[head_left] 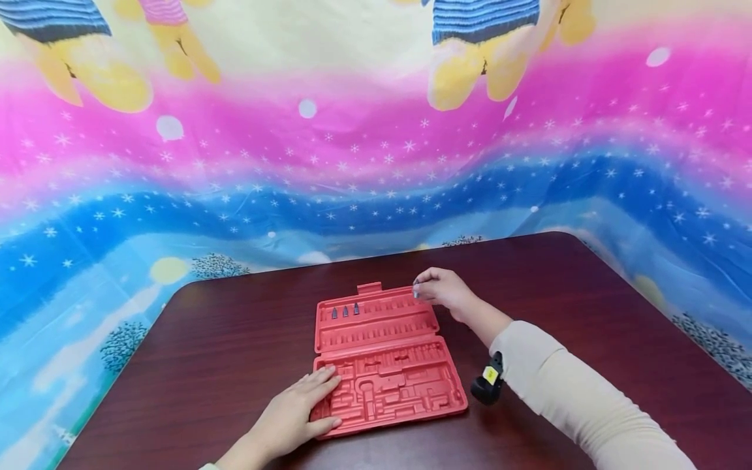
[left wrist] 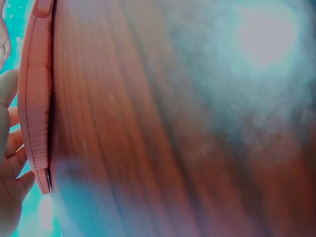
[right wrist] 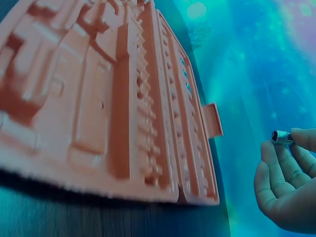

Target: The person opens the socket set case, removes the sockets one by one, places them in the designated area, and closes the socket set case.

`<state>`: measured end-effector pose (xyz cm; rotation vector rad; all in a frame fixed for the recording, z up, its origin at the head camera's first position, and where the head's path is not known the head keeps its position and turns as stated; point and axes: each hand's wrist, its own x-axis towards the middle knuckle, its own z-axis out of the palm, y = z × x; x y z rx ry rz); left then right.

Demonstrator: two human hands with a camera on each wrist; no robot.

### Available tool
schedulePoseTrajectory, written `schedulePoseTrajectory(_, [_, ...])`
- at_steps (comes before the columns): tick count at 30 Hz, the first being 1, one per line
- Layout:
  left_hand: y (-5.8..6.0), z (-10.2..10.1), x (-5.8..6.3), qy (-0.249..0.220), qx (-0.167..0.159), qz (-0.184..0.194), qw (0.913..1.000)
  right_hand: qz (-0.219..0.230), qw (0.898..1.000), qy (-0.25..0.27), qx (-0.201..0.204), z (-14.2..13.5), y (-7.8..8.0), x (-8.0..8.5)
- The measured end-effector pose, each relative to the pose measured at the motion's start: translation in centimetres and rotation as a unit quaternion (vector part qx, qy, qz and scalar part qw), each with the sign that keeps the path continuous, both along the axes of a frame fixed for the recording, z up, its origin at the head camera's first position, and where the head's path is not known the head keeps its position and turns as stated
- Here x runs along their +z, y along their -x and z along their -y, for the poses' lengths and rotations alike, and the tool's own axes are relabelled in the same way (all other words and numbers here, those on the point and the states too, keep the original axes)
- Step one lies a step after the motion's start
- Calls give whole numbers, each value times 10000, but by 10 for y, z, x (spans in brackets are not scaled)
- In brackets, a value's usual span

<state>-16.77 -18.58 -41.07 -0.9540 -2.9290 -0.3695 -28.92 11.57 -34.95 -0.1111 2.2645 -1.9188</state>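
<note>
A red plastic tool case [head_left: 390,418] lies opened flat on the table, its lid half [head_left: 376,334] at the back. Three small dark pointed bits [head_left: 344,312] stand side by side in the lid's upper row, toward the left. My left hand [head_left: 294,408] rests on the left edge of the case's near half, fingers over the rim and thumb near the front corner. Over the lid's far right corner, my right hand [head_left: 445,290] pinches a small silver metal socket [right wrist: 281,138] between thumb and fingertips. Its hollow end shows in the right wrist view.
The dark brown wooden table [head_left: 235,352] extends around the case on all sides. A latch tab [head_left: 369,287] sticks out from the lid's far edge. Behind the table hangs a colourful printed cloth [head_left: 376,150]. A black wrist camera [head_left: 487,382] is on the right sleeve.
</note>
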Motion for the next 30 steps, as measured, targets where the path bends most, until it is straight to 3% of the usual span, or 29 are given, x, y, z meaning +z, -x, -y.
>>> schedulePoseTrajectory(7, [-1,-1,0,-110,-86,-191,9997,-63,9999,125,-33,-29,-12,2])
schedulePoseTrajectory(13, [0,-1,1,-52,-24,-44,10000,-76,9998,189,-60,-52,-17,0])
schedulePoseTrajectory(30, [1,0,2,-49,-7,-13,10000,-104,9993,-240,-251,-104,-29,2])
